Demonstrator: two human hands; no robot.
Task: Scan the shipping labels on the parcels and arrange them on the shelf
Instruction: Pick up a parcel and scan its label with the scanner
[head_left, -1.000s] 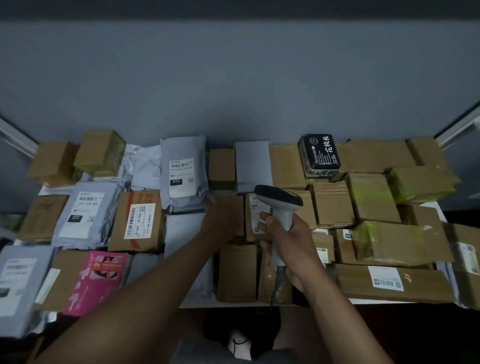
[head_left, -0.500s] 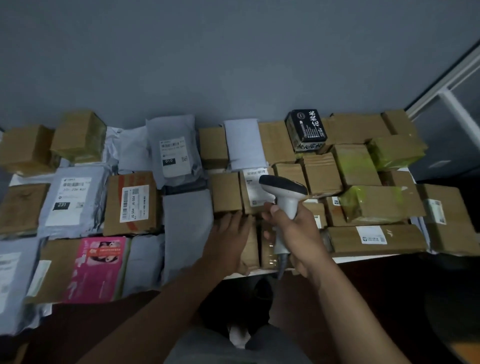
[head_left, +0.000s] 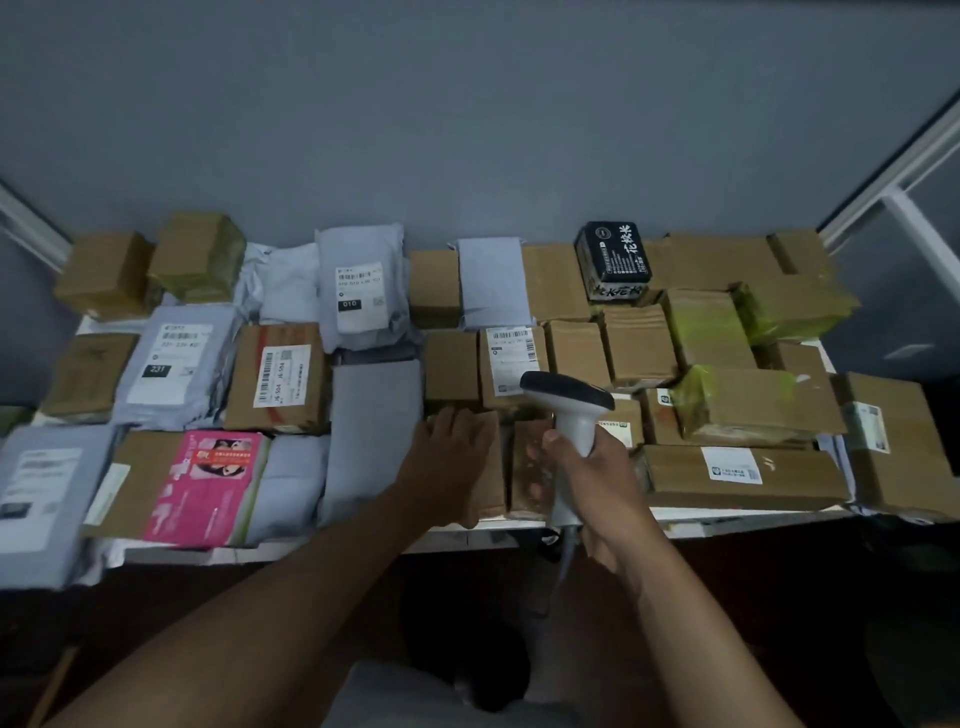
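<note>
Shelf (head_left: 691, 527) mostly filled. Left hand (head_left: 449, 457) flat on front box (head_left: 491, 467); right hand (head_left: 597, 480) grips scanner (head_left: 569, 402) beside it; scan seemingly pending.

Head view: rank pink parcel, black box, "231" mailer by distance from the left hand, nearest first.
From the left hand, which rests on a brown box at the shelf's front:
1. Pink parcel, front row, to its left.
2. Black box, back row, up and to the right, near the wall.
3. "231" mailer, middle row, far left.
2 and 3 are close; the order between them is uncertain.
</note>
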